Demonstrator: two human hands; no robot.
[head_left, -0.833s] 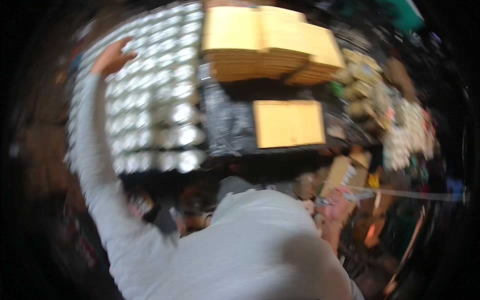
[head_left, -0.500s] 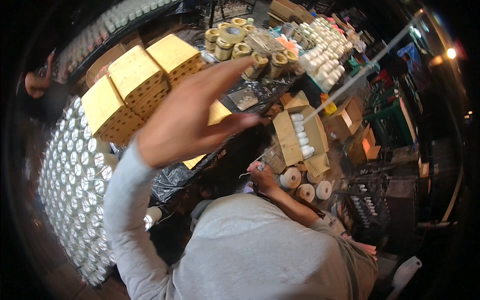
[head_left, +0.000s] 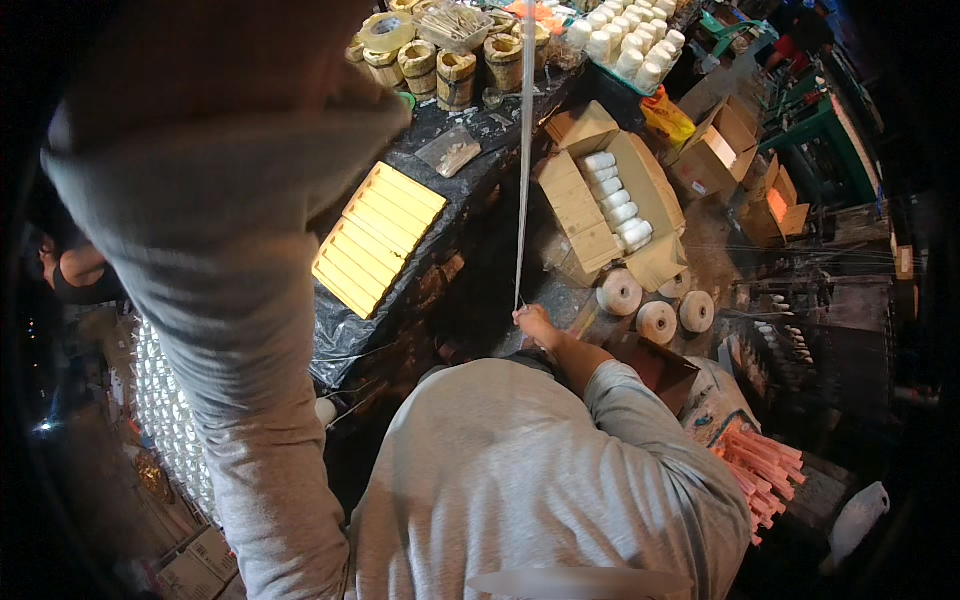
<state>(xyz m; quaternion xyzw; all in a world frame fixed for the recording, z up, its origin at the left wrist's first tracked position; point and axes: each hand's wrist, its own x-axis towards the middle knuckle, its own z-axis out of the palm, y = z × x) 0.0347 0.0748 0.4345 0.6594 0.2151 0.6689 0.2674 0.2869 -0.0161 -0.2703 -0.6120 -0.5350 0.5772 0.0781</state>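
Note:
My right hand is low in front of my chest, its fingers pinched on a thin white cord. The cord runs taut and straight up from the hand to the top edge of the picture. My left arm in a grey sleeve is raised right in front of the camera and fills the upper left. My left hand is a large blurred shape at the top edge, and I cannot see whether it holds anything.
A flat yellow ribbed box lies on a black-covered bench. An open cardboard box of white spools stands right of the cord, three cream reels below it. Orange sticks lie lower right. Another person is at the left.
My left arm has come off the rack of white spools and swung up close to the camera. The view has turned, and my right hand now holds the cord taut.

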